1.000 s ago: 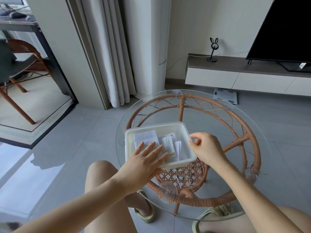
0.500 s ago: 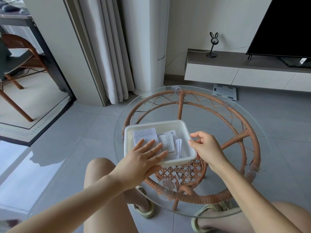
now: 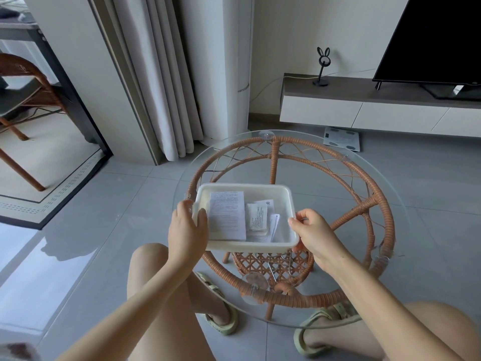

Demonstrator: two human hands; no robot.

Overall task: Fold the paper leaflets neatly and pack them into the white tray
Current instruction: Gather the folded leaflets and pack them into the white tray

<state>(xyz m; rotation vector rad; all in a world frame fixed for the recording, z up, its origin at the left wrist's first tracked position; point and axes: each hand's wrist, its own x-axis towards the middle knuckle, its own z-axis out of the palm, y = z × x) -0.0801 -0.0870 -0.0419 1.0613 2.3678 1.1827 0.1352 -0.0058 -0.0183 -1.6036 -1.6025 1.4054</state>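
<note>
White tray [image 3: 250, 247] holds folded leaflets [image 3: 227, 217]; left fingers [image 3: 201, 219] and right fingers [image 3: 303, 215] pinch its rims.

A seated person's two hands hold a white tray [image 3: 244, 247] over the near side of a round, glass-topped rattan bench [image 3: 384, 220]. The left hand [image 3: 186, 227] grips the tray's left rim, thumb inside; the right hand [image 3: 316, 234] pinches the right rim. Inside lie folded leaflets: a large one [image 3: 227, 216] flat at the left, a smaller one [image 3: 257, 217] in the middle, another [image 3: 273, 226] propped to its right. Bare knees and green sandals [image 3: 221, 319] show below the glass. Behind stand a pale curtain [image 3: 166, 87], a dark TV [image 3: 437, 40] on a low cabinet [image 3: 364, 113], and a scale [image 3: 341, 138] on the grey tiled floor.
</note>
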